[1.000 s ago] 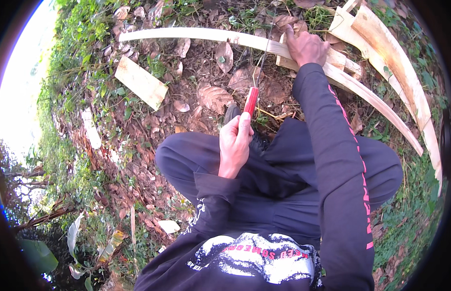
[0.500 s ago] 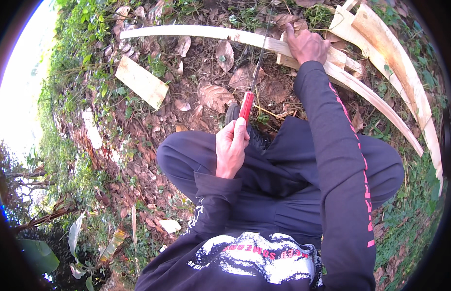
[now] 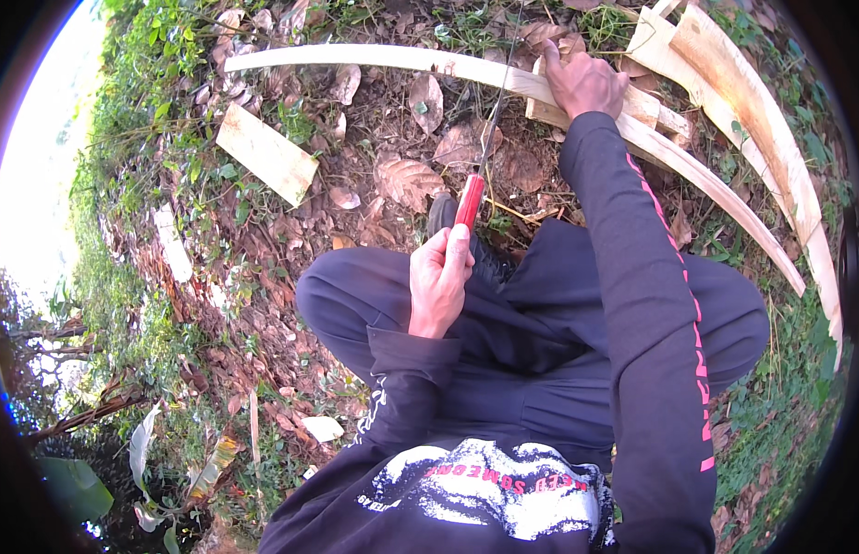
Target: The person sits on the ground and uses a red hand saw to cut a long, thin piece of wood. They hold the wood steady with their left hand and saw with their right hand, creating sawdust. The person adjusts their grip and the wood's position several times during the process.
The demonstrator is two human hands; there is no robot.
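A long, pale, curved wooden strip [image 3: 374, 57] runs across the top of the view toward the right. My right hand [image 3: 586, 85] is closed around it, thumb pointing away, where it rests over short wooden blocks [image 3: 646, 109]. My left hand [image 3: 440, 277] grips the red handle [image 3: 469, 198] of a tool with a long, thin dark blade [image 3: 494, 125]. The blade crosses the strip just left of my right hand. Seen almost edge-on, it does not show whether it has teeth. The blade's far end runs to the top edge of the view.
Large, pale split wood pieces [image 3: 757, 102] lie at the far right. A flat board [image 3: 266, 154] and another pale piece [image 3: 174, 245] rest on the leafy ground at left. My crossed legs [image 3: 540, 295] and a dark shoe [image 3: 489, 263] are below the blade.
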